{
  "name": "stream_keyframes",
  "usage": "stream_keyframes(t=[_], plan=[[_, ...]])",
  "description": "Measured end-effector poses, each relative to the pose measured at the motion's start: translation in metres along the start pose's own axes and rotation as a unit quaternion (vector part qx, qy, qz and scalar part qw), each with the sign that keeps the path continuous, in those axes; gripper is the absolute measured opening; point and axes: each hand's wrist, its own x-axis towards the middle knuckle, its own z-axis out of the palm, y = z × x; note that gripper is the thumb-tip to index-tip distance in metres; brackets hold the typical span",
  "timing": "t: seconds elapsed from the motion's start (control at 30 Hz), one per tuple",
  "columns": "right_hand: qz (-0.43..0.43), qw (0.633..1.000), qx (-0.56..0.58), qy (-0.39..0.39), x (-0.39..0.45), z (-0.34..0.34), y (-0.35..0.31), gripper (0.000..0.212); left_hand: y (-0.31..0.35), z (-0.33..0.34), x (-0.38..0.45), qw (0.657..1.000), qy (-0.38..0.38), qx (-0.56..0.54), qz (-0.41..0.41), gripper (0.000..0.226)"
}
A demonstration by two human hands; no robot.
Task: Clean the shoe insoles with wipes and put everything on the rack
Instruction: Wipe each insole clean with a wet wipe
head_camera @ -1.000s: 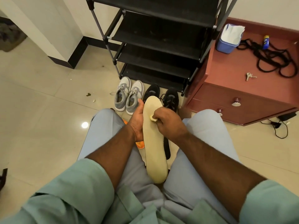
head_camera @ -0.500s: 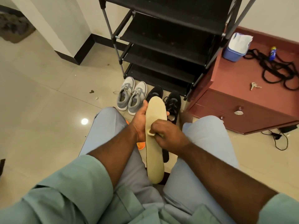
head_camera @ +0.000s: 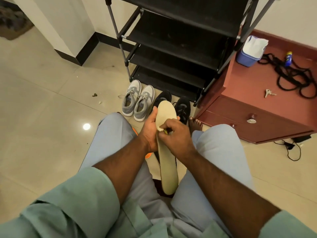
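Note:
A long cream insole [head_camera: 167, 162] stands lengthwise between my knees. My left hand [head_camera: 149, 128] grips its left edge near the toe end, thumb up along the side. My right hand [head_camera: 175, 134] lies across the insole, its fingers curled round a small crumpled wipe [head_camera: 161, 128] pressed to the surface. A grey pair of sneakers [head_camera: 137, 104] and a black pair of shoes [head_camera: 182, 107] sit on the floor before the empty black rack [head_camera: 173, 54]. A blue wipes tub [head_camera: 249, 52] stands on the red cabinet [head_camera: 253, 86].
An orange insole [head_camera: 148, 154] shows under my left wrist, and a dark insole [head_camera: 157, 156] lies beside it. A black cord [head_camera: 295, 78], a small bottle [head_camera: 288, 58] and keys [head_camera: 268, 93] lie on the cabinet top. Crumbs of dirt [head_camera: 94, 95] dot the tiled floor at left.
My right hand has slid with the wipe down the insole from near the toe toward the middle. The left hand keeps its hold on the insole's edge.

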Motion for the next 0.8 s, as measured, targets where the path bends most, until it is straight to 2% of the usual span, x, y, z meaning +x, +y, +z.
stream_keyframes(t=[0.1, 0.27, 0.4, 0.5, 0.57, 0.67, 0.7, 0.8], plan=[[0.06, 0.996, 0.044, 0.053, 0.011, -0.002, -0.004, 0.008, -0.005, 0.003, -0.004, 0.999, 0.02, 0.023, -0.016, 0.075], [0.134, 0.986, 0.08, -0.052, -0.012, -0.001, -0.01, 0.015, 0.0, 0.001, 0.0, 0.997, 0.046, -0.028, 0.048, 0.075], [0.213, 0.962, 0.158, 0.056, 0.011, -0.001, -0.009, 0.016, -0.013, 0.011, -0.001, 0.998, 0.05, 0.002, 0.043, 0.067], [0.223, 0.953, 0.179, 0.099, 0.026, -0.001, -0.009, 0.009, -0.018, 0.011, 0.001, 0.999, 0.022, -0.004, 0.029, 0.059], [0.226, 0.955, 0.178, 0.07, 0.02, 0.0, -0.009, 0.01, -0.011, 0.007, -0.003, 0.999, 0.024, -0.015, 0.022, 0.06], [0.242, 0.955, 0.169, -0.006, 0.004, 0.003, -0.007, 0.01, 0.0, -0.001, 0.003, 0.998, 0.024, -0.013, 0.054, 0.063], [0.245, 0.954, 0.173, -0.005, 0.004, 0.002, -0.007, 0.009, 0.0, -0.001, 0.005, 0.998, 0.024, -0.002, 0.065, 0.062], [0.228, 0.953, 0.188, 0.07, 0.018, 0.001, -0.008, 0.014, -0.006, 0.007, 0.005, 0.997, 0.011, -0.001, 0.072, 0.05]])
